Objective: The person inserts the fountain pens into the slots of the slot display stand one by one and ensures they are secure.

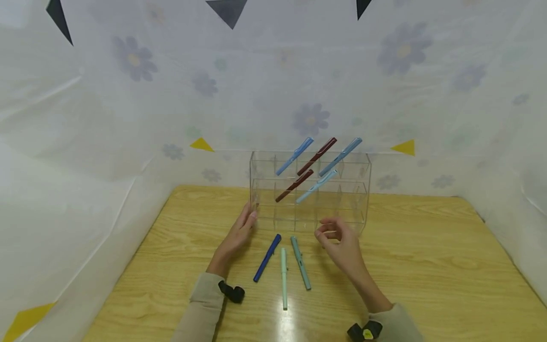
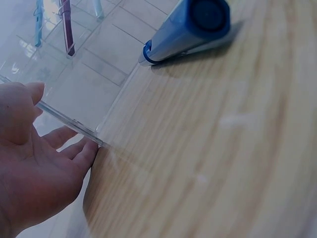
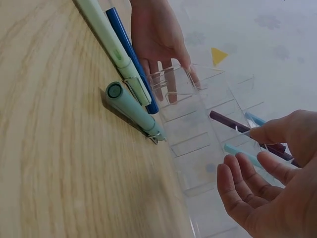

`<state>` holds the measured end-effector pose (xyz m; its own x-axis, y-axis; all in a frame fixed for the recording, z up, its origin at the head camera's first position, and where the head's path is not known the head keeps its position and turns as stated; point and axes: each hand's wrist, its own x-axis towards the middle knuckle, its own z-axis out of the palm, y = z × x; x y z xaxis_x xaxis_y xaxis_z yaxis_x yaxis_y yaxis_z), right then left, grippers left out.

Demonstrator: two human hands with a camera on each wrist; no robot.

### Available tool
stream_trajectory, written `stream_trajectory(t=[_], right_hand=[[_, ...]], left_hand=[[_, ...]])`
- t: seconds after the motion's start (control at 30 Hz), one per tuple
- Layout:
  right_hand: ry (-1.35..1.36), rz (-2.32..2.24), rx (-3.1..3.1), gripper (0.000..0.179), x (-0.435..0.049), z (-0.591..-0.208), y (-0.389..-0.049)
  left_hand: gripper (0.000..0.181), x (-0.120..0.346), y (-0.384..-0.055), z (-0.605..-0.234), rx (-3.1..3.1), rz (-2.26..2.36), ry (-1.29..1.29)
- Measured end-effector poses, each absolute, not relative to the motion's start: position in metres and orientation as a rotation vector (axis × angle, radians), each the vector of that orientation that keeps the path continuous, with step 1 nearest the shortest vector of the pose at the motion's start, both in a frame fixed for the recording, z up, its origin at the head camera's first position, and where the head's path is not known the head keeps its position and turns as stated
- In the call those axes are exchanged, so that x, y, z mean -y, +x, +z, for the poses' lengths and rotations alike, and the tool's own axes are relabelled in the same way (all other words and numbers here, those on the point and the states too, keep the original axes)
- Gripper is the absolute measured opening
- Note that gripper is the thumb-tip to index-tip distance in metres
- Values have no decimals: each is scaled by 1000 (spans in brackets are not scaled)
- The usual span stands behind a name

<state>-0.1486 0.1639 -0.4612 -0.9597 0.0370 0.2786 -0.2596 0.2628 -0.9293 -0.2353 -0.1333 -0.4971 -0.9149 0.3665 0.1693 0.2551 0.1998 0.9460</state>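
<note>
A clear acrylic pen rack [image 1: 350, 216] with stepped compartments stands on the table. My left hand [image 1: 239, 235] grips its left side panel, thumb on one face and fingers on the other. Close in front of the rack's lower right part, my right hand [image 1: 340, 242] hangs with loosely bent fingers and holds nothing. Slanted pens lean in the rack: a blue pen [image 1: 295, 156], a dark red pen [image 1: 317, 156] and a steel-blue pen [image 1: 340, 156] in the upper row. Below them are another dark red pen [image 1: 295, 185] and a light blue pen [image 1: 317, 186].
Three pens lie on the wooden table [image 1: 427, 266] between the hands: a dark blue pen [image 1: 267, 258], a mint green pen [image 1: 284, 279] and a grey-green pen [image 1: 301, 262]. Behind the rack hangs a flowered white curtain [image 1: 273, 71], with more white sheeting at both sides.
</note>
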Motion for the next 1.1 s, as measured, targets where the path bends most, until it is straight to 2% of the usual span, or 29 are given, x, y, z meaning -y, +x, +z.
stream_trajectory(t=[0.47, 0.77, 1.1], right_hand=[[155, 1764, 2494, 37, -142, -478, -143], [175, 1746, 2587, 39, -130, -488, -138], [232, 1459, 2734, 45, -120, -493, -134]], left_hand=[[58, 136, -235, -501, -2329, 1857, 610], [59, 134, -236, -499, -2357, 1820, 562], [58, 135, -237, -498, -2356, 1830, 610]])
